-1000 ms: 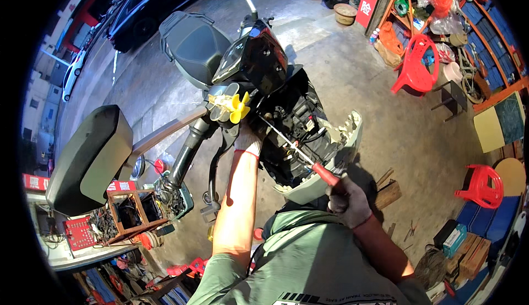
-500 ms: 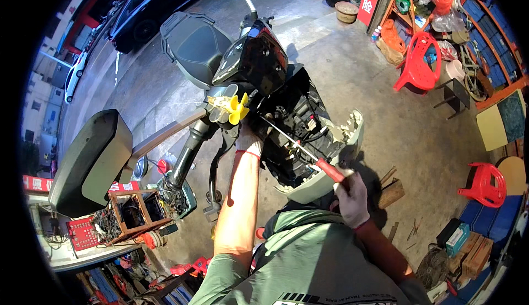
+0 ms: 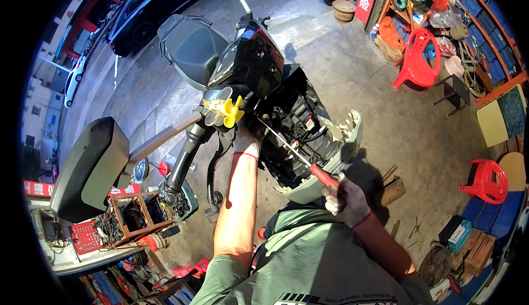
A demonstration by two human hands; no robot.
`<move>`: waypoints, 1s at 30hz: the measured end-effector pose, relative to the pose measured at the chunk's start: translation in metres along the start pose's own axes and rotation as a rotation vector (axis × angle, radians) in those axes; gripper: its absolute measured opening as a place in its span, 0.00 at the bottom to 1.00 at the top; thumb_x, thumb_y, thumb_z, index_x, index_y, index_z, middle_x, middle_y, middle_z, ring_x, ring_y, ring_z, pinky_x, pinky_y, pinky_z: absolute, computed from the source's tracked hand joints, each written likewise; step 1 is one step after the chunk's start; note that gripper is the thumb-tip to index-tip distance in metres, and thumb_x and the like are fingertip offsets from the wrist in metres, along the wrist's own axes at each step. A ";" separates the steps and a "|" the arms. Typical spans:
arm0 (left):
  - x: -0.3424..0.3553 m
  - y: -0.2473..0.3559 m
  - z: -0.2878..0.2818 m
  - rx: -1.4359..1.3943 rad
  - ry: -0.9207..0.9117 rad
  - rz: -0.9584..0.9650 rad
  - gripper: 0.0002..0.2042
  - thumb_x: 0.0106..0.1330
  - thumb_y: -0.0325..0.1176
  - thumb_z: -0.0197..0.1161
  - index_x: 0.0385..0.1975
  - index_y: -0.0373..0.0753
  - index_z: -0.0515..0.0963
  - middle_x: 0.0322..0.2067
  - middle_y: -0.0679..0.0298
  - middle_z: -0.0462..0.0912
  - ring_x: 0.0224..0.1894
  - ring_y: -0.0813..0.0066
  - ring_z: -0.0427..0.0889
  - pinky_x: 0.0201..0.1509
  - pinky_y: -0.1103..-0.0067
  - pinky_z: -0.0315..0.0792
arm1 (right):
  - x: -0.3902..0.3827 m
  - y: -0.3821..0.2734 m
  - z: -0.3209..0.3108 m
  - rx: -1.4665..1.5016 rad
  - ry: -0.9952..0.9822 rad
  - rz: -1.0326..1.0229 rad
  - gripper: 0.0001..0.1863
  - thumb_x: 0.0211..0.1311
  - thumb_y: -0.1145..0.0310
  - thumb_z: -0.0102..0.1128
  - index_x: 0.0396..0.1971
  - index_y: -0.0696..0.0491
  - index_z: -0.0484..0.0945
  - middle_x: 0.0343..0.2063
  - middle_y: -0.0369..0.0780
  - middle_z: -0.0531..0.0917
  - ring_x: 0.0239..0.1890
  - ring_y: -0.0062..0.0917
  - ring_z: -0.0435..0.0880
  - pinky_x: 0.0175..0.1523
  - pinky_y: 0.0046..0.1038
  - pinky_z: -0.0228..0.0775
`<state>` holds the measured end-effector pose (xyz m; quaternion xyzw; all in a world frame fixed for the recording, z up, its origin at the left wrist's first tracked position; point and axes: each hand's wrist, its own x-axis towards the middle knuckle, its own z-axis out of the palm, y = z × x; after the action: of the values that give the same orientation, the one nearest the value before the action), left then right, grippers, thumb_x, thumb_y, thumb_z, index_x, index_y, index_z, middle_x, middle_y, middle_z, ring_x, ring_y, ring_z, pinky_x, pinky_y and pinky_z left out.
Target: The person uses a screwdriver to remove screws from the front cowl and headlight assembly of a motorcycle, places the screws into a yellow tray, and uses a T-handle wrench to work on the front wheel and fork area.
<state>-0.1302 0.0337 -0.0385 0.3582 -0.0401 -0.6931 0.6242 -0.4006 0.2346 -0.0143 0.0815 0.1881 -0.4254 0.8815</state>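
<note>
My gloved left hand (image 3: 247, 142) reaches into the front of a black scooter (image 3: 242, 57), below a yellow propeller (image 3: 232, 112) mounted by the handlebar; its fingers are hidden. My gloved right hand (image 3: 346, 200) grips the red handle of a long screwdriver (image 3: 322, 177). Its shaft runs up and left into the exposed cavity (image 3: 297, 117) of wires and dark parts, toward my left hand; I cannot make out the tip. A pale panel with a broken-looking edge (image 3: 344, 145) borders the cavity on the right.
A large black-and-grey mirror (image 3: 85, 167) juts left. Red chairs (image 3: 419, 57), a small black stool (image 3: 453, 93) and orange shelving (image 3: 485, 46) line the right. A cluttered bench (image 3: 121, 222) with wire bundles is at lower left. Wood pieces (image 3: 394, 192) lie on the floor. Cars (image 3: 143, 15) stand beyond.
My right hand has shifted on the screwdriver handle and turned slightly. The scooter appears a little further left in the view. My left hand stays inside the scooter's front.
</note>
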 end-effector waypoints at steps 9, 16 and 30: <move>-0.007 -0.002 0.008 0.011 0.070 0.029 0.15 0.73 0.37 0.47 0.55 0.44 0.73 0.50 0.58 0.79 0.46 0.60 0.81 0.40 0.66 0.81 | -0.002 -0.004 0.017 -0.471 0.185 -0.198 0.17 0.71 0.57 0.49 0.47 0.56 0.74 0.23 0.38 0.76 0.17 0.19 0.70 0.22 0.22 0.60; 0.002 -0.002 -0.004 -0.053 -0.032 0.023 0.15 0.71 0.35 0.50 0.56 0.43 0.73 0.51 0.59 0.78 0.45 0.58 0.80 0.40 0.66 0.81 | 0.002 -0.001 0.033 -0.612 0.322 -0.291 0.17 0.69 0.59 0.51 0.48 0.56 0.74 0.24 0.39 0.77 0.17 0.21 0.71 0.23 0.23 0.62; 0.003 -0.001 -0.003 -0.070 0.006 0.029 0.16 0.72 0.36 0.49 0.56 0.42 0.73 0.50 0.57 0.79 0.42 0.57 0.80 0.39 0.65 0.81 | 0.004 -0.003 0.037 -0.944 0.344 -0.388 0.15 0.68 0.68 0.49 0.51 0.57 0.72 0.28 0.40 0.79 0.19 0.21 0.73 0.24 0.23 0.63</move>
<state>-0.1298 0.0325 -0.0425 0.3375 -0.0191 -0.6839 0.6466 -0.3911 0.2190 0.0178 -0.2911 0.5123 -0.4302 0.6839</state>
